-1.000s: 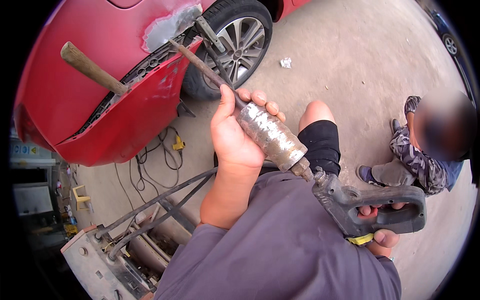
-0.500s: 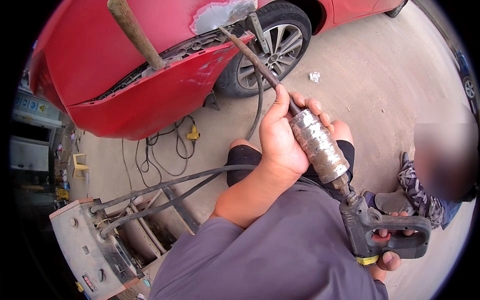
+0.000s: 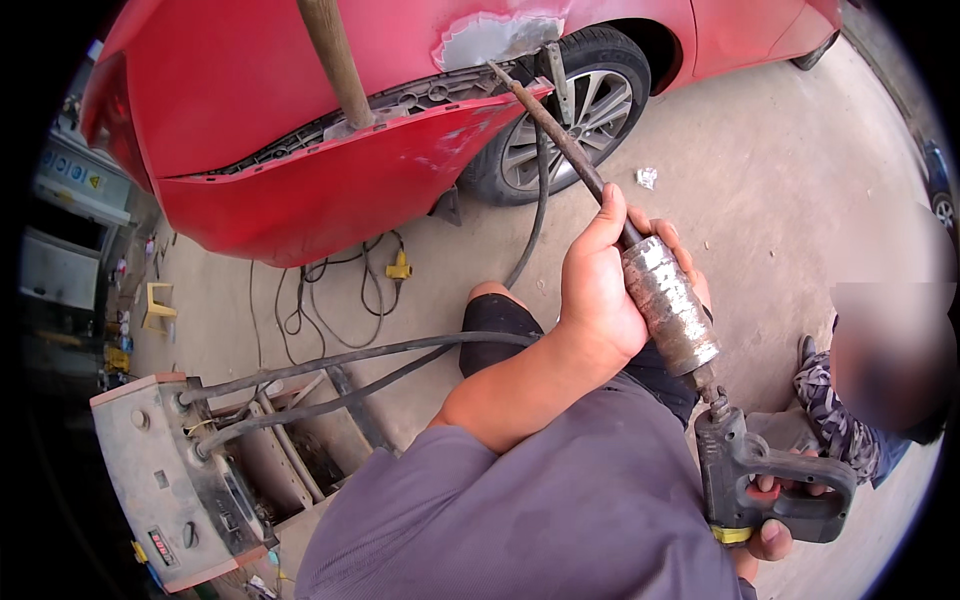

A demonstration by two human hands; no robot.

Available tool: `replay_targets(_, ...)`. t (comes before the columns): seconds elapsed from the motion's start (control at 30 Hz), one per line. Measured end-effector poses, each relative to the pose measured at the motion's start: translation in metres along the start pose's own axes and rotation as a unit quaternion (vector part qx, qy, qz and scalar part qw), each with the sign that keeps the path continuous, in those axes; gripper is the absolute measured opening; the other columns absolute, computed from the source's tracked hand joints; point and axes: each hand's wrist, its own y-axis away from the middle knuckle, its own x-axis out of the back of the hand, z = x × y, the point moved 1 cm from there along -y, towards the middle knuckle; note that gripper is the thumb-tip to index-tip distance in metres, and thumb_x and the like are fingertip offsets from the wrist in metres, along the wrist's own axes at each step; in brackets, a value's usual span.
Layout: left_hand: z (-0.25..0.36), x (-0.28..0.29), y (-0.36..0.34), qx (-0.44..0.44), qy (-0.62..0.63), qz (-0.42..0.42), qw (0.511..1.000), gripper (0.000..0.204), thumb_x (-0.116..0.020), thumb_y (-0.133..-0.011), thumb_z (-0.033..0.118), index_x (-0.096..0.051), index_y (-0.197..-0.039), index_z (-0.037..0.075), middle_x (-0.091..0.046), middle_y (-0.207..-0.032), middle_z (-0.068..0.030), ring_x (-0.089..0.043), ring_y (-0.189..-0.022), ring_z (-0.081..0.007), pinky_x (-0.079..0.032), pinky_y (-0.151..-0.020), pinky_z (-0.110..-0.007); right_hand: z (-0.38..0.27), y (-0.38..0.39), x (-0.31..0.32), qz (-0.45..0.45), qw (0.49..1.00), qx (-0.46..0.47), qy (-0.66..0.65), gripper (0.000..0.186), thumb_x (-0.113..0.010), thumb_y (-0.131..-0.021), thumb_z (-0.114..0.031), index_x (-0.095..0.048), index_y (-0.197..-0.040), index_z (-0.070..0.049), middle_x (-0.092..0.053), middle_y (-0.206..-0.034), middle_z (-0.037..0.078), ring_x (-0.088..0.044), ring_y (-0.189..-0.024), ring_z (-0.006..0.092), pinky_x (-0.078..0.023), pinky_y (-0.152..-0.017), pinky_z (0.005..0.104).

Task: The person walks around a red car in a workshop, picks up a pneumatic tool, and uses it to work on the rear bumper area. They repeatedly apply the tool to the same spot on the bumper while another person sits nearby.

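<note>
Puller (image 3: 664,292) — left hand (image 3: 598,285) cupping weight (image 3: 676,318), right hand (image 3: 771,540) apparently round handle (image 3: 812,510)

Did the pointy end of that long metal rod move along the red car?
No, not noticeably. The rod's tip still appears just below the bare gray patch, no farther left or right; the camera's view shifted instead.

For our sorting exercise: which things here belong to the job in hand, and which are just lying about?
Likely job: metal rod, metal cylinder, black handle, red car, wooden handle, grey cabled machine.

Apparently lying about: yellow stool, white scrap.
</note>
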Motion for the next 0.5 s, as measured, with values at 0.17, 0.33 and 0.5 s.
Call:
replay_targets(0.17, 0.007, 0.007, 0.002, 0.011, -0.024, 0.030, 0.999, 0.035, -0.056, -0.099, 0.045, -0.049, -0.088, 0.013, -0.063, -0.082, -0.0115, -0.064, -0.073, -0.0322, -0.052, -0.067, -0.050, 0.004, -0.013, -0.001, -0.124, 0.991, -0.036, -0.045, 0.075, -0.073, -0.064, -0.015, -0.050, -0.135, -0.015, -0.052, -0.124, 0.009, -0.051, -0.092, 0.0220, -0.043, -0.093, 0.0366)
replay_targets(0.33, 0.011, 0.004, 0.002, 0.029, -0.015, 0.040, 0.999, 0.033, -0.058, -0.098, 0.043, -0.050, -0.088, 0.013, -0.064, -0.084, -0.0120, -0.064, -0.074, -0.0331, -0.052, -0.068, -0.050, 0.002, -0.013, -0.003, -0.111, 0.993, -0.016, -0.019, 0.078, -0.073, -0.065, -0.016, -0.049, -0.139, -0.014, -0.052, -0.123, 0.010, -0.051, -0.093, 0.0234, -0.043, -0.092, 0.0382)
replay_targets(0.5, 0.011, -0.002, 0.003, 0.022, 0.013, 0.006, 1.000, 0.036, -0.053, -0.100, 0.047, -0.052, -0.089, 0.012, -0.062, -0.085, -0.0116, -0.063, -0.076, -0.0319, -0.052, -0.069, -0.049, 0.015, -0.015, 0.005, -0.183, 0.979, 0.090, -0.022, 0.084, -0.073, -0.066, -0.018, -0.047, -0.145, -0.016, -0.049, -0.139, 0.011, -0.054, -0.098, 0.0249, -0.045, -0.095, 0.0407)
